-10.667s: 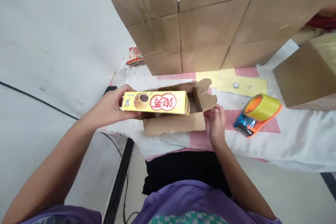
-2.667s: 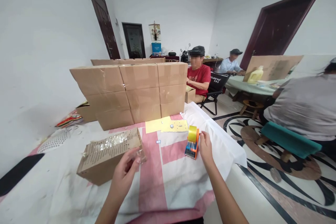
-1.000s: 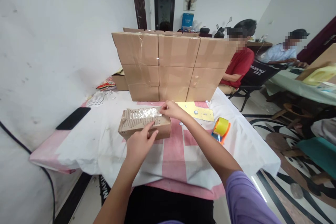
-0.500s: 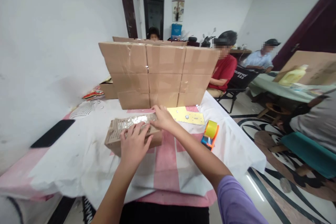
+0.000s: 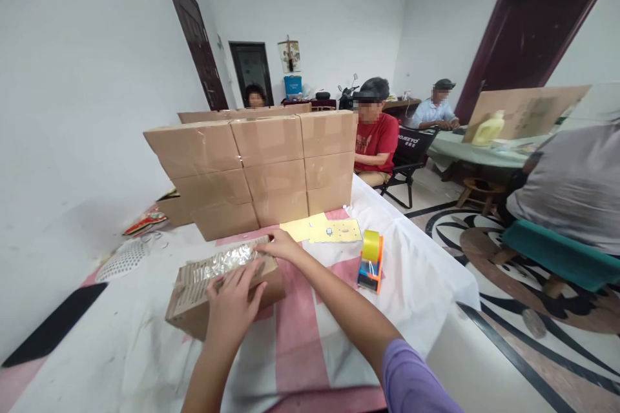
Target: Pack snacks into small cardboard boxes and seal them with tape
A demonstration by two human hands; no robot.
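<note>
A small brown cardboard box [image 5: 194, 300] lies on the table in front of me, its top covered with wrinkled clear tape. My left hand [image 5: 232, 303] rests flat on the near side of the box top, fingers spread. Reaching across, my right hand [image 5: 281, 246] presses its fingers on the far right end of the taped top. An orange and blue tape dispenser [image 5: 371, 261] with a yellow roll stands on the table to the right of the box, untouched.
A wall of stacked cardboard boxes [image 5: 261, 168] stands at the table's far side. A yellow sheet [image 5: 324, 230] lies before it, a black phone [image 5: 53, 326] at the left. Other people sit beyond, one in a red shirt [image 5: 375, 139]. The table [image 5: 416, 284] ends at the right.
My head has turned a little right, so the box and stack sit further left. Both hands stay on the taped box top; the right hand has slid slightly along it.
</note>
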